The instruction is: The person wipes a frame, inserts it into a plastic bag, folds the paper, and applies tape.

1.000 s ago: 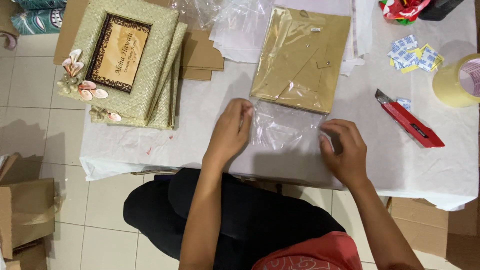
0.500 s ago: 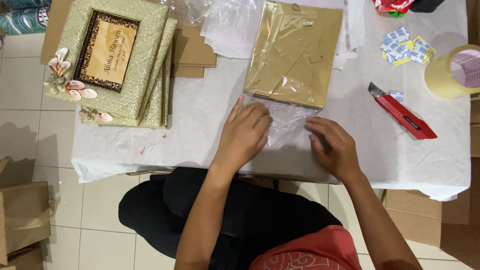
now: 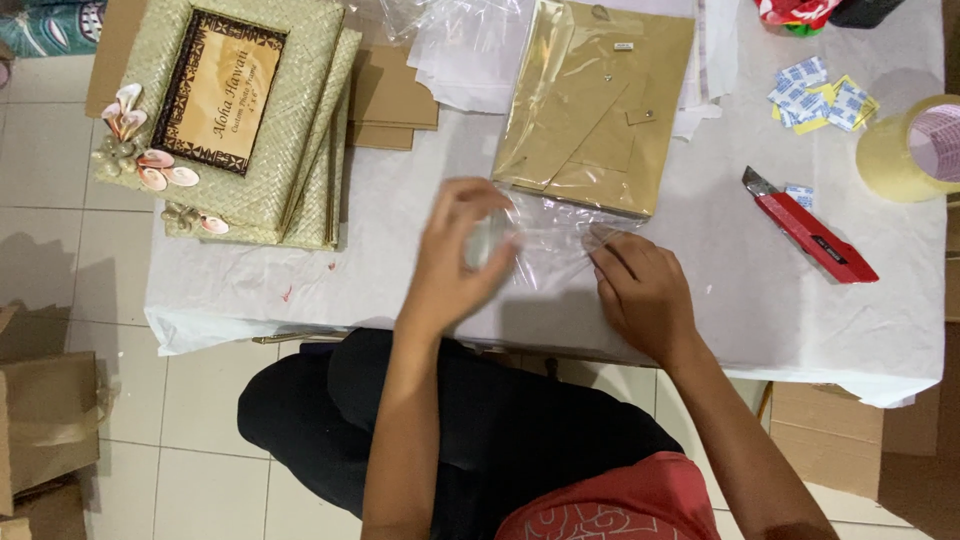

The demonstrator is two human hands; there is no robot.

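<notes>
1. A brown frame back (image 3: 598,105) lies face down inside a clear plastic sleeve (image 3: 550,235) near the middle of the worktop (image 3: 720,290), toward its far edge. The open end of the sleeve trails toward the near edge, where both hands work on it.
2. The left hand (image 3: 455,260) is raised slightly over the loose end of the sleeve. It looks blurred, and its fingers seem curled around a bit of the film, though I cannot tell how firmly.
3. The right hand (image 3: 640,290) rests flat on the sleeve, its fingers pressing the film down against the worktop, not clenched.
4. The film looks thin, light, soft and slippery. It will likely crease and slide easily, so it is best pinched at the loose edge.
5. The frame inside looks stiff and flat, probably light. Its long edges seem the safest hold, since a glass front would be fragile.
6. A stack of woven frames with shell trim (image 3: 235,120) lies at the far left corner.
7. A red box cutter (image 3: 810,225) lies to the right, well apart from the hands, and a roll of tape (image 3: 915,150) sits at the right edge.
</notes>
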